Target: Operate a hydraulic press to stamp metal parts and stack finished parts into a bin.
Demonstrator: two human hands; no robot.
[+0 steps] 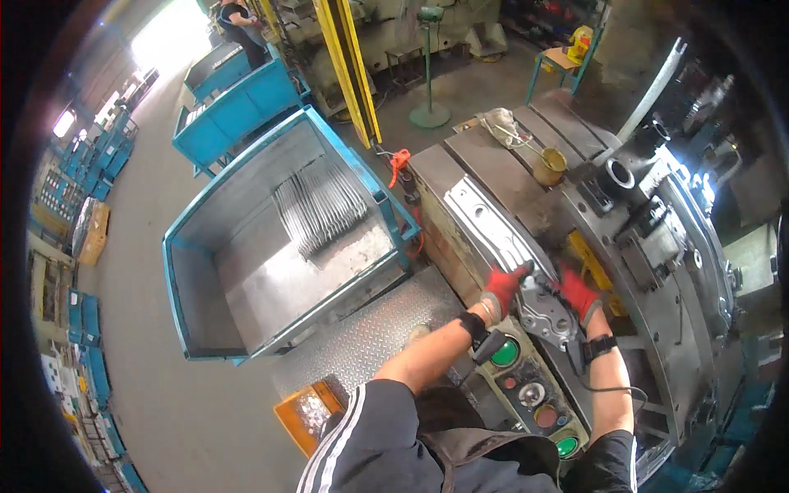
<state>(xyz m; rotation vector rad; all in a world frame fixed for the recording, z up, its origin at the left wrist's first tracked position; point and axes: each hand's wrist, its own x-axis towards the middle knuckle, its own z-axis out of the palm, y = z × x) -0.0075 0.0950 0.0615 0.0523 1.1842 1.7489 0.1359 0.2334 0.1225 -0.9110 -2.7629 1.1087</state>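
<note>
A long, silvery stamped metal part (pixel 491 223) with ribs and holes lies slantwise in front of me, over the edge of the press table. My left hand (pixel 505 287), in a red glove, is closed on its left edge. On the opposite side, my right hand (pixel 579 293), also red-gloved and a little blurred, grips the same part; its fingertips are partly hidden. Close below the hands is a control panel (pixel 526 415) with green and red buttons. To the right stands the dark metal die (pixel 649 263) of the press.
At the left is a blue-rimmed metal bin (pixel 205 324) holding a stack of similar metal parts (pixel 319 209). An orange box (pixel 288 415) sits by the checkered step plate (pixel 353 357). A brass-coloured pot (pixel 550 167) rests on the table. A person (pixel 238 29) stands far off beside blue carts (pixel 238 119).
</note>
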